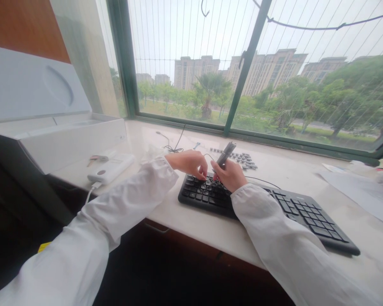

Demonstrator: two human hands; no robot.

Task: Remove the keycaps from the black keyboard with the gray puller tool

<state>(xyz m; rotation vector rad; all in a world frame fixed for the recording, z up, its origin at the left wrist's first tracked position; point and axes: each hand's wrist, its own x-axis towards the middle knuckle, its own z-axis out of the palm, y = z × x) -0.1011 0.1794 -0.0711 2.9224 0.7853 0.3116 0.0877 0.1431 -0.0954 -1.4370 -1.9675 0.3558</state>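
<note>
A black keyboard [198, 196] lies on the pale stone ledge. Near the middle of its left half, the keys' bare fittings show where caps are off. My left hand [191, 163] is over this part, its fingers pinched down at the keys; whatever is between the fingertips is too small to make out. Close beside it, my right hand [231, 174] is wrapped round a dark elongated tool [226, 154] that points up and away, its exact kind unclear. That hand's lower fingers reach the keys. Behind the keyboard, several loose keycaps [242, 159] lie in rows.
To the left are a white power bank [110, 169] with a cable, and an open white box [73, 142]. A thin black cable [174, 148] lies by the window. Papers [364, 191] are at the right. The ledge's front edge [207, 246] runs below my arms.
</note>
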